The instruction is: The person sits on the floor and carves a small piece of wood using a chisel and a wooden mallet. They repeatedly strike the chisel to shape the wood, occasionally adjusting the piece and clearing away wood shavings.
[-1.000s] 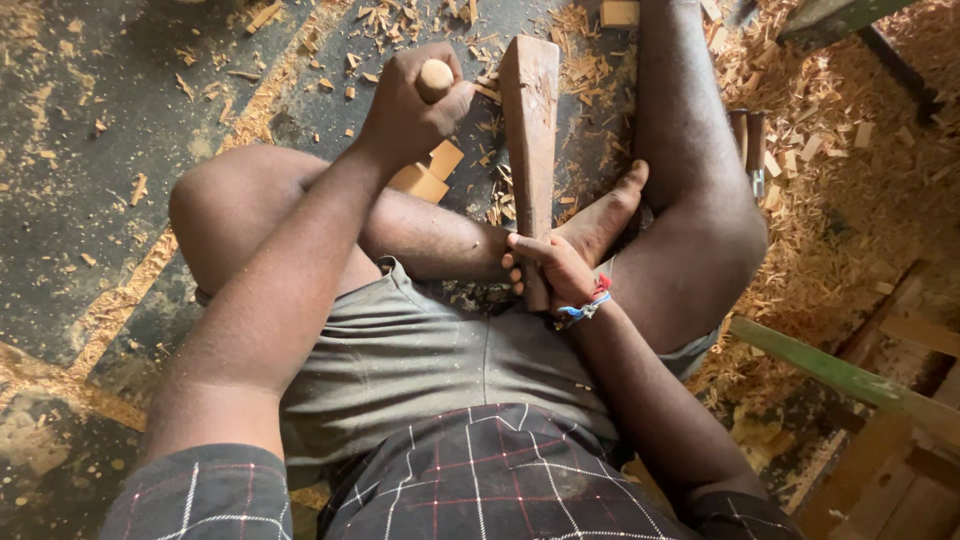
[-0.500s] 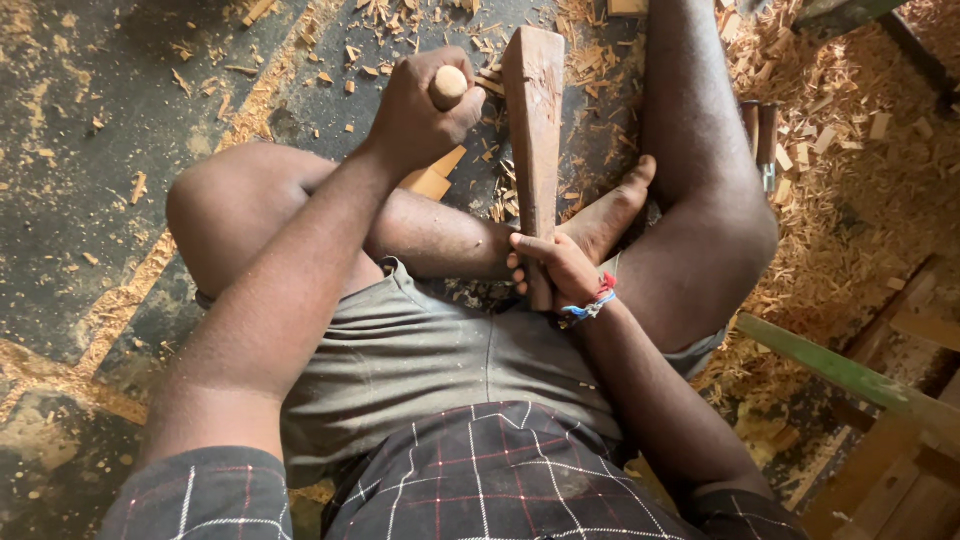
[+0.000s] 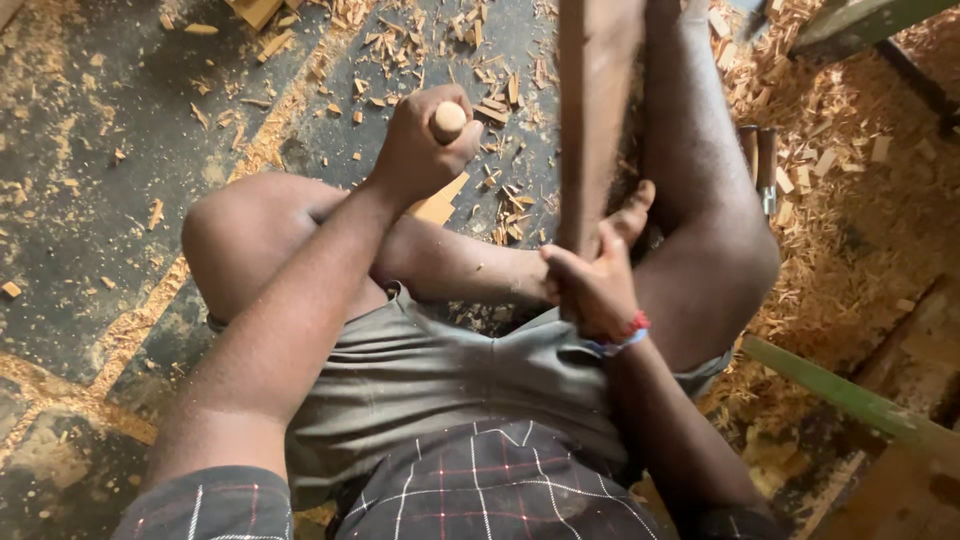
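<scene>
I sit on the floor with my legs folded around a long brown wooden plank (image 3: 592, 110) that runs away from me to the top edge. My right hand (image 3: 592, 290) grips its near end, beside my foot (image 3: 632, 212). My left hand (image 3: 420, 152) is raised over the floor to the left of the plank, closed around a round wooden tool handle (image 3: 449, 121) whose pale butt end shows above my fist. The working end of the tool is hidden under the hand. A pale wood offcut (image 3: 438, 206) lies under my left hand.
Wood chips (image 3: 480, 80) and sawdust cover the dark floor, thickest in a pile at the right (image 3: 850, 200). A tool with a wooden handle (image 3: 762, 165) lies beside my right leg. A green-painted wooden bar (image 3: 850, 395) crosses the lower right.
My left hand with the tool handle has lifted slightly. The view has moved closer, so the plank now reaches past the top edge. My right hand keeps its hold.
</scene>
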